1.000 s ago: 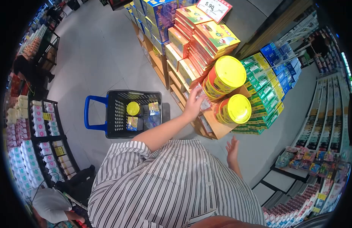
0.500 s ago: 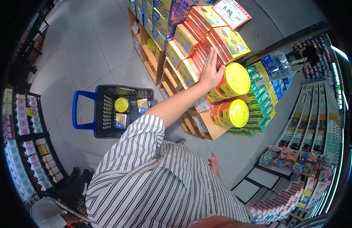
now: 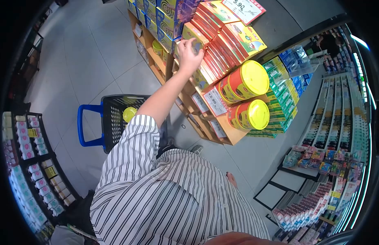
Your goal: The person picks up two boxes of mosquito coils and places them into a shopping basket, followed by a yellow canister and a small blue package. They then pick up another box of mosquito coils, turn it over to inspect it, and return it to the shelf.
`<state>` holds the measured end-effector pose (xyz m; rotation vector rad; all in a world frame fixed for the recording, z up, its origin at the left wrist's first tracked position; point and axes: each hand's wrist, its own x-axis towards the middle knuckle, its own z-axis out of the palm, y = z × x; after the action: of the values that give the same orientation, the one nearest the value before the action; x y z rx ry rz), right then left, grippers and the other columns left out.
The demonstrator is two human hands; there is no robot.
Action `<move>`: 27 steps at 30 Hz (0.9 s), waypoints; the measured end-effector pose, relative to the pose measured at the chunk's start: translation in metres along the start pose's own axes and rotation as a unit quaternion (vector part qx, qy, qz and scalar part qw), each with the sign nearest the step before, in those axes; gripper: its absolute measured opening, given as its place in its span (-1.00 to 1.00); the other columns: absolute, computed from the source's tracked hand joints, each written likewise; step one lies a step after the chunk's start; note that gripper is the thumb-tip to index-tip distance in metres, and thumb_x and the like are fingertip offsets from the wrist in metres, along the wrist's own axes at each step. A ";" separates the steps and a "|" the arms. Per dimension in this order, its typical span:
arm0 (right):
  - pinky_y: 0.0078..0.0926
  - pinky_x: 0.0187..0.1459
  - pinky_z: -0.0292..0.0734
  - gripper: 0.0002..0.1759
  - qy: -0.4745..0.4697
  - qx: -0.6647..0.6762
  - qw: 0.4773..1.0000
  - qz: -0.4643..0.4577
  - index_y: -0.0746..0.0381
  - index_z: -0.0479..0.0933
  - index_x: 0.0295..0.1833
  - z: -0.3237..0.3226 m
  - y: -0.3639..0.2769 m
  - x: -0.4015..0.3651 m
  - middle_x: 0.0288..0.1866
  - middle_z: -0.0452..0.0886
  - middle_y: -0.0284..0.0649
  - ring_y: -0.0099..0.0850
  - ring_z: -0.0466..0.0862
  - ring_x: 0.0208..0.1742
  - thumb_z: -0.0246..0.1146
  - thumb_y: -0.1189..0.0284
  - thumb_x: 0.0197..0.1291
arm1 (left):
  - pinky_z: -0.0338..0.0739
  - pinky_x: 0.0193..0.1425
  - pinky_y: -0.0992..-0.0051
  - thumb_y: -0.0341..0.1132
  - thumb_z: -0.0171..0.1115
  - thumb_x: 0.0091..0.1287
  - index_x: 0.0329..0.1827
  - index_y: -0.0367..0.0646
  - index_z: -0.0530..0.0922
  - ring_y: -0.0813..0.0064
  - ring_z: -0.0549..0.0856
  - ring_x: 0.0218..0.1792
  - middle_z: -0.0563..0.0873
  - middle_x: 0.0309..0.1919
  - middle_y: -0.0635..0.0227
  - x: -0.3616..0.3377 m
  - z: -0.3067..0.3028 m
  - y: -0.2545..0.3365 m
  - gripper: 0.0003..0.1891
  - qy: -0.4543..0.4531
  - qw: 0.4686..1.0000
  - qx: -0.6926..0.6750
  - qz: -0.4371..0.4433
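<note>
Shelf (image 3: 234, 138) is packed tight, so my left hand (image 3: 188, 57) curls over yellow boxes (image 3: 194, 31), maybe gripping. Right hand (image 3: 231, 179): mostly hidden, can't tell.

Price sign (image 3: 243, 10) above the stacked yellow-and-red boxes (image 3: 242, 38): "5.90" in large figures; smaller print beside it not legible with certainty. Price card (image 3: 215, 101) on the wooden stand (image 3: 235, 136), beside the yellow-lidded tubs (image 3: 255, 77): "12.90". Lettering on boxes and tubs: too small to read.
</note>
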<state>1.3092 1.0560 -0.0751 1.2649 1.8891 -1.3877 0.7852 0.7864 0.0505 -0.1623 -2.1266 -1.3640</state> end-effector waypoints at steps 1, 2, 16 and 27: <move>-0.31 0.32 0.23 -0.17 0.000 0.007 1.000 0.005 0.37 0.14 0.43 0.002 0.006 0.001 0.38 0.31 0.01 -0.18 0.36 0.34 -0.08 -0.13 0.36 | 0.22 0.33 0.19 -0.17 0.37 0.04 0.18 -0.02 0.44 0.09 0.33 0.20 0.34 0.08 0.09 0.007 -0.004 -0.011 -0.42 0.008 1.000 0.027 0.009; -0.32 0.31 0.24 -0.19 0.004 0.025 0.999 0.019 0.37 0.16 0.42 0.004 0.013 0.002 0.36 0.33 0.01 -0.19 0.38 0.33 -0.07 -0.11 0.36 | 0.23 0.35 0.16 -0.10 0.42 0.01 0.27 0.01 0.39 0.03 0.31 0.23 0.29 0.18 0.02 0.013 -0.009 -0.016 -0.29 -0.025 0.999 0.037 0.006; -0.33 0.31 0.26 -0.20 -0.016 0.064 0.997 0.048 0.38 0.18 0.40 0.020 0.028 -0.014 0.33 0.37 0.03 -0.18 0.39 0.32 -0.05 -0.09 0.36 | 0.30 0.35 0.11 -0.01 0.54 -0.12 0.51 0.04 -0.11 -0.06 0.19 0.38 0.08 0.39 -0.11 0.012 0.003 -0.031 0.19 -0.123 0.980 0.156 -0.017; -0.34 0.31 0.25 -0.20 -0.032 0.093 0.994 0.043 0.39 0.18 0.40 0.028 0.028 -0.009 0.33 0.38 0.03 -0.18 0.38 0.33 -0.03 -0.09 0.36 | 0.25 0.42 0.24 -0.11 0.59 -0.17 0.49 -0.14 -0.25 -0.08 0.23 0.37 0.14 0.36 -0.22 0.015 0.017 -0.021 0.29 -0.088 0.989 0.080 -0.087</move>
<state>1.3335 1.0286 -0.0921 1.3552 1.6744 -1.5690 0.7574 0.7884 0.0368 -0.0333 -2.4372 -1.3090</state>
